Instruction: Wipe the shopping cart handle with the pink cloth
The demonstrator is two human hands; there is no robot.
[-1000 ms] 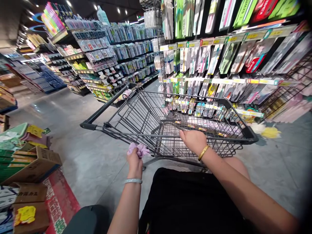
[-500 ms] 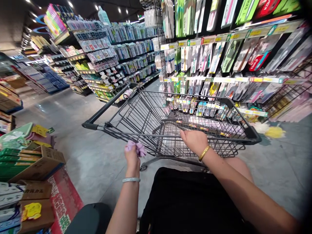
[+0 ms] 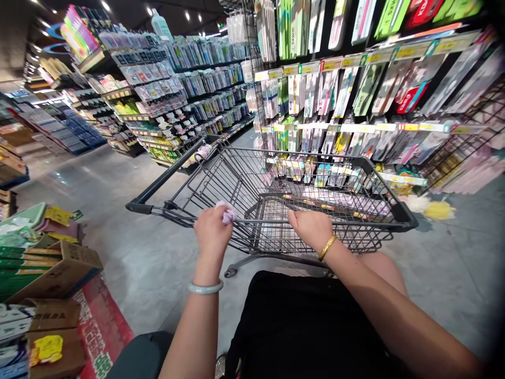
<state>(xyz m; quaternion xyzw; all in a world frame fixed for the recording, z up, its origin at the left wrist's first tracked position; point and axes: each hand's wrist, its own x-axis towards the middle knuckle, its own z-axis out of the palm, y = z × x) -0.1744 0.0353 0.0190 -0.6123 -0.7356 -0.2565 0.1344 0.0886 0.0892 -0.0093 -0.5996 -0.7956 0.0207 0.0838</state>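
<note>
Left hand (image 3: 212, 230): clenched around a small lilac cloth item (image 3: 228, 214), knuckles resting at the near rail of the shopping cart (image 3: 394, 213); a pale bangle (image 3: 205, 287) sat on that wrist. Right hand (image 3: 311, 227): closed over the same near rail, further along, with a gold bracelet (image 3: 328, 247) at the wrist. Cart: dark wire basket, black corner caps, its interior showing only mesh, standing between both hands and the shelving beyond.

Surroundings, from the left: open cardboard boxes (image 3: 59, 273) of packaged goods stood on a red mat (image 3: 103, 329); a polished grey floor (image 3: 130, 252) ran under the cart; stocked shelves (image 3: 165, 95) lined the far aisle; a wire rack of hanging packets (image 3: 355, 100) with yellow price strips rose just beside the cart; a yellow object (image 3: 439, 210), too blurred to identify, lay on the floor.
</note>
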